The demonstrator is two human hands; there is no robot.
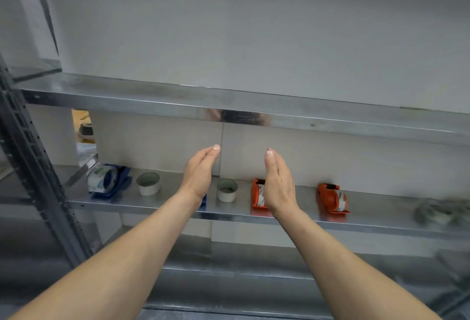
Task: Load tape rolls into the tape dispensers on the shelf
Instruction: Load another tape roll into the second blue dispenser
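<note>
On the middle metal shelf (165, 202) lie, from left to right, a blue tape dispenser (112, 182) holding a clear roll, a white tape roll (148, 183), another white tape roll (227, 190), an orange dispenser (257, 196) and a second orange dispenser (332, 198) with a roll in it. A bit of blue (204, 201) shows behind my left wrist. My left hand (199, 174) and my right hand (278, 182) are raised in front of the shelf, palms facing each other, fingers straight, holding nothing. The right hand partly hides the first orange dispenser.
An upper shelf (229, 105) runs across above the hands and a lower shelf (229, 276) lies beneath. A grey perforated upright (33, 167) stands at the left. A blurred grey-white bundle (440, 211) lies at the far right of the middle shelf.
</note>
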